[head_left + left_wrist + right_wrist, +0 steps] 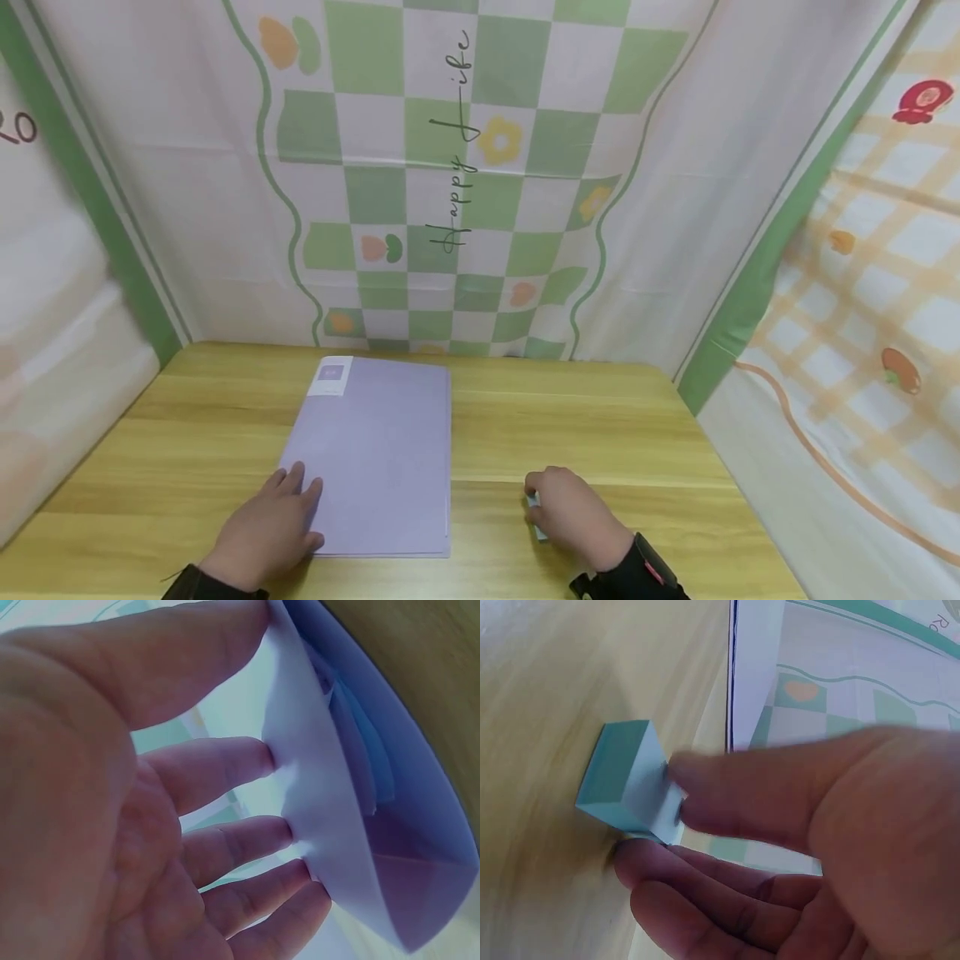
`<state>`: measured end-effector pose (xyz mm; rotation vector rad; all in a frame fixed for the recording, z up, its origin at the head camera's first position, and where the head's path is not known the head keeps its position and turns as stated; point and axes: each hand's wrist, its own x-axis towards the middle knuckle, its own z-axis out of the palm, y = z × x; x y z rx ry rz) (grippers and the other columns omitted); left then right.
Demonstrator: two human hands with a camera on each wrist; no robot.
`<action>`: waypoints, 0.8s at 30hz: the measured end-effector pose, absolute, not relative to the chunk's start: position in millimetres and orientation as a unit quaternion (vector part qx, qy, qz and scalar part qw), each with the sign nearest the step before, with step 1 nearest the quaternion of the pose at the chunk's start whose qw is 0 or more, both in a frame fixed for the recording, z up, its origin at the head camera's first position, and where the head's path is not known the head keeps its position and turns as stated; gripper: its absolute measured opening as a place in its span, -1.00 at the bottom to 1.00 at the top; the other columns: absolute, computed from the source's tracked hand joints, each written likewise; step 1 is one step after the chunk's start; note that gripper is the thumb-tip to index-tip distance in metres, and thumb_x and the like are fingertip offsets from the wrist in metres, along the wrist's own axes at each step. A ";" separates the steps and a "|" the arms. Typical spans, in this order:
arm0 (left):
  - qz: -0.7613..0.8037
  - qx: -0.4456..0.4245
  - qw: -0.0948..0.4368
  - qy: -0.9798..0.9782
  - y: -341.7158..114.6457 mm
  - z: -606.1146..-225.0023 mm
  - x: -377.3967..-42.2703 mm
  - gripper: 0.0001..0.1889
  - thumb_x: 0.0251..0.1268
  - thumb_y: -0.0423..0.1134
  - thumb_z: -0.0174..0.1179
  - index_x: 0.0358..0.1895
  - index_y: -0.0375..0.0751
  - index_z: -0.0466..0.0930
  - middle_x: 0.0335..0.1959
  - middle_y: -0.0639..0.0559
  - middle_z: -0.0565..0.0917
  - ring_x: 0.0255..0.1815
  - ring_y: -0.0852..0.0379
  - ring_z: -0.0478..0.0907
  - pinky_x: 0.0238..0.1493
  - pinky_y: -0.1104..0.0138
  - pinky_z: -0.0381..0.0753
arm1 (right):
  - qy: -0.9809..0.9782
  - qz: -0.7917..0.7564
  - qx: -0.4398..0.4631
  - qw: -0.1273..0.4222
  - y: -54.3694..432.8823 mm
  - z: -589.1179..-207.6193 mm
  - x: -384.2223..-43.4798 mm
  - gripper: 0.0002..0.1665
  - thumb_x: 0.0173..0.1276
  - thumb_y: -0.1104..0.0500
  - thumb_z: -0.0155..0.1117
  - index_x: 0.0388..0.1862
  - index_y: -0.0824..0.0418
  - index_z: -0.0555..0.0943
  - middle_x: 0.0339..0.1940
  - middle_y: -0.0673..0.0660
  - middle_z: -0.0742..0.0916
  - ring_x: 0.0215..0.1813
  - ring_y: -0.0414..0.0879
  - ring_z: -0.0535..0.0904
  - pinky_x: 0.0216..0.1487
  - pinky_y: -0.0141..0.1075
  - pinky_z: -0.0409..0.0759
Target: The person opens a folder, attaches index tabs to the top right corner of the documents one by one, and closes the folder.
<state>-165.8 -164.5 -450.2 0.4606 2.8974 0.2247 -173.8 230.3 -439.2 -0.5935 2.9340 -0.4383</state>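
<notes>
**Left hand flat on lilac folder, right hand pinching small block**

Left hand (268, 525): fingers spread and fairly straight, not clamped on anything. Lies over the lower left edge of the lilac folder (382, 467); left wrist view has the fingertips touching its outer cover. Folder gapes along an edge there, with bluish inserts (371, 746) visible between the covers; can't tell what they are.

Right hand (573, 508): thumb and fingers curled, pinching a pale blue-green block (626, 772). Block is box-shaped, tilted in the right wrist view, one end sticking out past the fingers. Can't tell if it touches the desk (600, 417).

Layout: folder lies on the wood-grain desk, left of centre, white label (327, 387) at its far left corner. Block is to the right of the folder, near the front of the desk, bare wood between them. Black cuffs on both wrists.

Surroundings: back cloth (442, 192) behind the desk, green-and-white checks, "Happy Life" printed sideways. Right side cloth (870, 317) has orange checks and fruit prints.
</notes>
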 end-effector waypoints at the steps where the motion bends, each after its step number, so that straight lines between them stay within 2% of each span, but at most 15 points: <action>1: 0.076 0.159 0.098 0.980 -164.2 -450.3 -165.8 -0.32 0.12 0.00 0.44 0.21 -0.44 0.56 0.29 -0.53 0.39 0.31 -0.53 0.27 0.23 -0.27 0.28 | 0.968 -0.150 -0.191 0.059 231.7 -438.9 -172.9 -0.84 0.25 0.23 0.43 -0.21 0.22 0.66 -0.43 -0.05 0.64 -0.35 -0.13 0.52 -0.28 -0.17 0.55; 4: 0.084 0.171 0.090 0.977 -162.7 -448.4 -166.3 -0.32 0.14 -0.01 0.44 0.21 -0.45 0.55 0.29 -0.53 0.38 0.31 -0.52 0.27 0.24 -0.27 0.27 | 0.968 -0.169 -0.169 0.068 237.5 -434.2 -169.4 -0.78 0.31 0.18 0.40 -0.15 0.24 0.60 -0.56 -0.06 0.57 -0.49 -0.18 0.43 -0.43 -0.24 0.42; 6: 0.094 0.177 0.086 0.976 -162.0 -446.3 -166.3 -0.32 0.15 -0.01 0.43 0.22 -0.45 0.54 0.31 -0.53 0.37 0.32 -0.52 0.27 0.23 -0.28 0.28 | 0.972 -0.171 -0.147 0.072 241.4 -427.6 -167.7 -0.77 0.34 0.16 0.38 -0.12 0.23 0.57 -0.56 -0.06 0.54 -0.52 -0.20 0.35 -0.45 -0.27 0.35; 8: 0.107 0.179 0.084 0.974 -161.9 -443.5 -165.5 -0.32 0.17 -0.01 0.42 0.24 -0.44 0.53 0.33 -0.51 0.35 0.33 -0.50 0.26 0.24 -0.27 0.28 | 0.975 -0.163 -0.135 0.064 243.8 -419.3 -166.4 -0.76 0.35 0.17 0.38 -0.11 0.25 0.57 -0.55 -0.02 0.54 -0.53 -0.18 0.36 -0.45 -0.24 0.36; 11: 0.120 0.187 0.075 0.972 -163.3 -441.4 -163.8 -0.32 0.17 -0.02 0.42 0.26 -0.41 0.52 0.35 -0.45 0.36 0.36 -0.44 0.27 0.25 -0.24 0.28 | 0.980 -0.148 -0.125 0.044 245.8 -410.1 -167.5 -0.73 0.32 0.16 0.40 -0.10 0.26 0.59 -0.37 0.05 0.62 -0.41 -0.14 0.47 -0.32 -0.15 0.50; 15: 0.126 0.245 0.041 0.961 -165.3 -442.4 -161.6 -0.32 0.15 0.01 0.42 0.26 -0.36 0.54 0.34 -0.36 0.41 0.36 -0.33 0.31 0.27 -0.18 0.31 | 0.981 -0.143 -0.130 0.026 243.4 -404.9 -169.5 -0.71 0.32 0.15 0.42 -0.08 0.26 0.61 -0.25 0.11 0.67 -0.32 -0.11 0.56 -0.25 -0.11 0.56; 21: 0.091 0.357 -0.045 0.928 -167.2 -448.4 -157.5 -0.34 0.06 0.09 0.45 0.19 -0.23 0.62 0.26 -0.19 0.52 0.28 -0.16 0.43 0.23 -0.04 0.43 | 0.980 -0.155 -0.125 0.008 224.0 -406.3 -170.5 -0.64 0.35 0.13 0.36 0.03 0.31 0.61 -0.12 0.18 0.66 -0.48 -0.22 0.46 -0.38 -0.21 0.50; 24: 0.071 0.372 -0.072 0.923 -167.1 -449.0 -155.2 -0.39 0.03 0.12 0.46 0.10 -0.19 0.66 0.17 -0.13 0.58 0.20 -0.10 0.49 0.17 -0.01 0.47 | 0.978 -0.156 -0.142 -0.006 209.1 -408.5 -172.1 -0.59 0.36 0.13 0.33 0.09 0.36 0.60 -0.04 0.23 0.65 -0.42 -0.16 0.55 -0.36 -0.20 0.54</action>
